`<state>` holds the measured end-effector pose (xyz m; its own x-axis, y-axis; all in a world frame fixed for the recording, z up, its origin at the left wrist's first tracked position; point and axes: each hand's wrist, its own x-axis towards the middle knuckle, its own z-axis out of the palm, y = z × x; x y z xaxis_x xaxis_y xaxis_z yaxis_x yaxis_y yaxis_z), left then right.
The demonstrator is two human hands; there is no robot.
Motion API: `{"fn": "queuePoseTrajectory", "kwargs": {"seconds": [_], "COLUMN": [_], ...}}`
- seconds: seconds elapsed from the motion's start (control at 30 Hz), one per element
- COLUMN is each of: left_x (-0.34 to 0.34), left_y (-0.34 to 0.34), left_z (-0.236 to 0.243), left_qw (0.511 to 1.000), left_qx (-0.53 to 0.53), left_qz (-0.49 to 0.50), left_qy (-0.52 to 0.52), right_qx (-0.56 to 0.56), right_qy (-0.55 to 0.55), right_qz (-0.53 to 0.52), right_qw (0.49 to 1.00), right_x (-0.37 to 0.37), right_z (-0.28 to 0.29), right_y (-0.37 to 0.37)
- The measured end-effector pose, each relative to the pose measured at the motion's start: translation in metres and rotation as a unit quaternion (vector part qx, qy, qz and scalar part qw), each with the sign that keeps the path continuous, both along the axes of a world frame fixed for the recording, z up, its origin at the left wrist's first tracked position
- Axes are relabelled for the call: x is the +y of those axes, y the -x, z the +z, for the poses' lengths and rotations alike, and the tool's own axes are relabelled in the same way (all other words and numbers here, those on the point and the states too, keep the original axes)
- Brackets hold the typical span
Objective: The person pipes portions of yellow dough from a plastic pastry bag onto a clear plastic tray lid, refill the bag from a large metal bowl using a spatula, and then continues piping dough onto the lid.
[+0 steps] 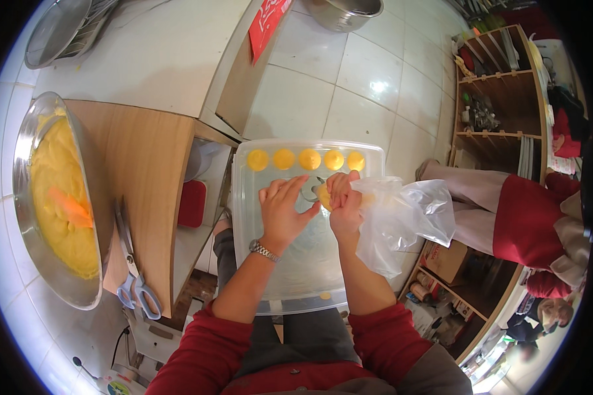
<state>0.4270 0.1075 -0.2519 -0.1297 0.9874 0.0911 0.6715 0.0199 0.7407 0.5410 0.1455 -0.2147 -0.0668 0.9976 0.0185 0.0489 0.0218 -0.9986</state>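
My right hand [342, 201] is closed around the neck of a clear plastic piping bag [408, 214], whose loose end spreads out to the right. Yellow batter fills the part in my grip, and its tip points left toward my other hand. My left hand [284, 205] has its fingers apart, thumb and forefinger curved beside the tip. A small greyish ring shape [308, 189] shows between them, too small to name. Both hands are over a clear plastic tray [296, 283] across my lap. Along its far edge sits a row of several round yellow batter mounds [310, 158].
On the wooden counter [148, 138] at left stand a steel bowl [93, 155] of yellow batter with an orange spatula [70, 208], and scissors [133, 263]. A metal pot [344, 14] is on the tiled floor beyond. A co-worker [530, 220] in red is at right beside wooden shelves [501, 105].
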Motion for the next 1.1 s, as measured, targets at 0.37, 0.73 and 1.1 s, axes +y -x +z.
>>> {"fn": "queuePoseTrajectory", "kwargs": {"seconds": [0.37, 0.73, 1.1], "left_x": [-0.001, -0.001, -0.001], "left_y": [0.0, 0.001, 0.001], "left_z": [-0.003, -0.002, 0.0], "left_qw": [1.0, 1.0, 1.0], "left_qx": [-0.019, -0.021, -0.016], "left_qz": [0.008, 0.006, 0.011], "left_qy": [0.001, -0.003, -0.012], "right_qx": [-0.052, -0.169, -0.164], "right_qy": [0.022, -0.083, -0.085], "right_qz": [-0.038, -0.002, 0.02], "right_qw": [0.998, 0.982, 0.983], "right_x": [0.0, -0.005, -0.002], "right_z": [-0.006, -0.027, -0.032], "right_y": [0.018, 0.007, -0.002]}}
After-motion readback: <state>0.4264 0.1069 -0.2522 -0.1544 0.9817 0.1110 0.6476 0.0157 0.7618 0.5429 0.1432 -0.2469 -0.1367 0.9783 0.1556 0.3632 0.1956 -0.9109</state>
